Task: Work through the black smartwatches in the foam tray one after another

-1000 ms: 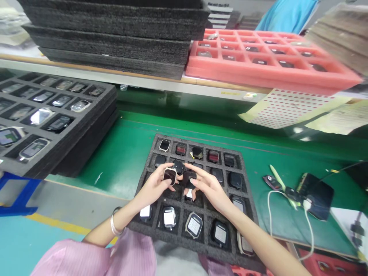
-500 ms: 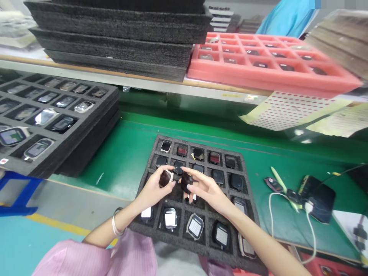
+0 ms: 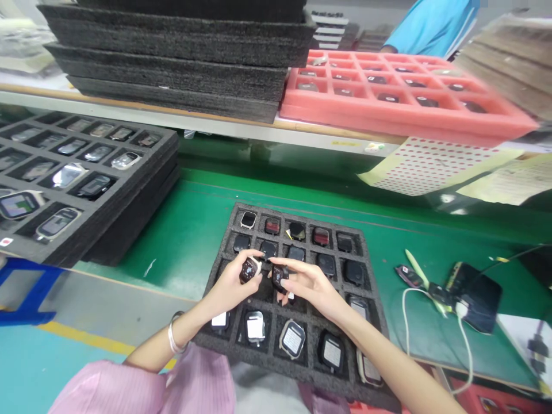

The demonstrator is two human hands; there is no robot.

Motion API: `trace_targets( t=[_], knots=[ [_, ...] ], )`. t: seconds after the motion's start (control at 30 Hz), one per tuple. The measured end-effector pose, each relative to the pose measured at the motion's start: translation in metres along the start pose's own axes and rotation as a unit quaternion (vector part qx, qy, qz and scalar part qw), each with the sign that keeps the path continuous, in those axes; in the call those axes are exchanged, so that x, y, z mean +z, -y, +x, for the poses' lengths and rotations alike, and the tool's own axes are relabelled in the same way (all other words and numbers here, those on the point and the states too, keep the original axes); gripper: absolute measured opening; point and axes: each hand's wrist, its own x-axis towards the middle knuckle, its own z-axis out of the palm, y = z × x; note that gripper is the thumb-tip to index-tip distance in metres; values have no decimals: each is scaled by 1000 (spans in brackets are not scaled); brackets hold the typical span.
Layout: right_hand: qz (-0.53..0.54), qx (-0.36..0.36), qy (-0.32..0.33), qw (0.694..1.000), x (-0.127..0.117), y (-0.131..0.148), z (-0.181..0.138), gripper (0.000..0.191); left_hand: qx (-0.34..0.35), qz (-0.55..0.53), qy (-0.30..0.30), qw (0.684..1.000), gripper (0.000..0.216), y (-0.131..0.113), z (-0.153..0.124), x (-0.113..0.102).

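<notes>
Between the fingers and thumb of my left hand (image 3: 235, 282) is a smartwatch with a pale case (image 3: 250, 269), its dark screen lit with small marks. My right hand (image 3: 313, 282) grips a black smartwatch (image 3: 279, 278), whose screen also shows small lit marks. The two watches are side by side, a small gap apart, above a dark grey foam tray (image 3: 310, 371). Watch bodies without straps lie in the tray's compartments, among them a silver-edged one (image 3: 292, 339) with a white label. My hands hide several middle compartments.
Stacked foam trays of watches (image 3: 146, 195) stand on the left. A pink foam tray (image 3: 397, 121) and black foam sheets (image 3: 181, 69) rest on the shelf. At right lie a black device (image 3: 476, 299) and white cable (image 3: 471, 356). A person's blue sleeve (image 3: 435, 26) shows behind.
Both held watch screens were dark and now show lit marks. My hands have barely moved. The blue-sleeved person behind the shelf has shifted, and part of their arm now shows.
</notes>
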Motion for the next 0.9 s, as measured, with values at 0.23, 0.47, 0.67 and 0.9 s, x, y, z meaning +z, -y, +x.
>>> trace_targets(
  t=[0.23,0.47,0.67,0.9],
  knots=[
    [-18,8,-9,1000,-1,0,0,44,-1,26,21,999,33,-2,-2,0],
    [-22,2,-19,1000,-1,0,0,45,8,-12,6,1000,40,0,-2,0],
    [-36,19,-18,999,-1,0,-1,47,8,19,14,1000,33,0,-2,0],
    [-46,24,-23,998,0,2,-1,47,-1,20,18,1000,33,-2,-1,0]
  ],
)
